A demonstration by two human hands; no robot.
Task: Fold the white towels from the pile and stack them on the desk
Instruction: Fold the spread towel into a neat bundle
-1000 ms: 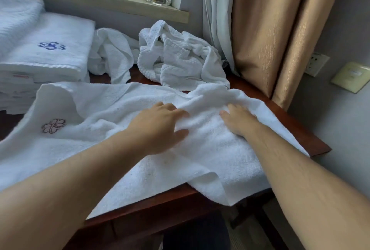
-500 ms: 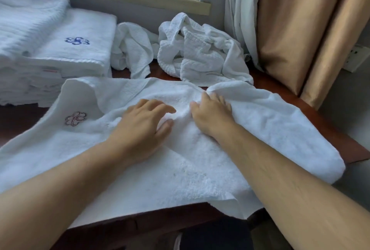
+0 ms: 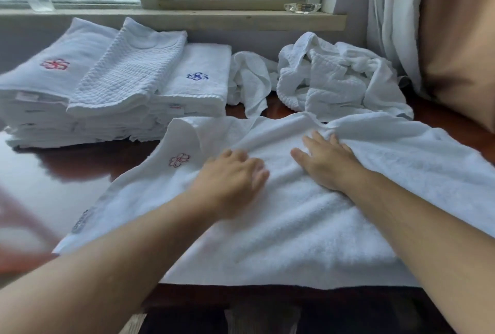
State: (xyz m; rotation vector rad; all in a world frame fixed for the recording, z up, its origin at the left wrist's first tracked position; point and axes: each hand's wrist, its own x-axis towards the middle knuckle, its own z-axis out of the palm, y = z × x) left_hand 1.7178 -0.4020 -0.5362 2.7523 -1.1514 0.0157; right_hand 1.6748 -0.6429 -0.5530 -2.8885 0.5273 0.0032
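Observation:
A white towel (image 3: 294, 226) with a small red flower mark lies spread across the dark wooden desk (image 3: 53, 181) in front of me. My left hand (image 3: 230, 181) rests palm down on the towel's middle, fingers loosely bent. My right hand (image 3: 326, 162) lies flat on it just to the right, fingers straight and spread, at a raised fold. Behind the towel is the pile of crumpled white towels (image 3: 337, 79). At the back left stand stacks of folded white towels (image 3: 107, 87), some with red or blue marks.
A windowsill (image 3: 187, 17) with a glass ashtray (image 3: 302, 8) runs along the back. White and tan curtains (image 3: 434, 39) hang at the right. The desk's front edge is just below the towel's hem.
The view has swung left and up, bringing the folded stacks and the window into sight. Both hands have slid left over the towel and now lie flatter, a little further apart.

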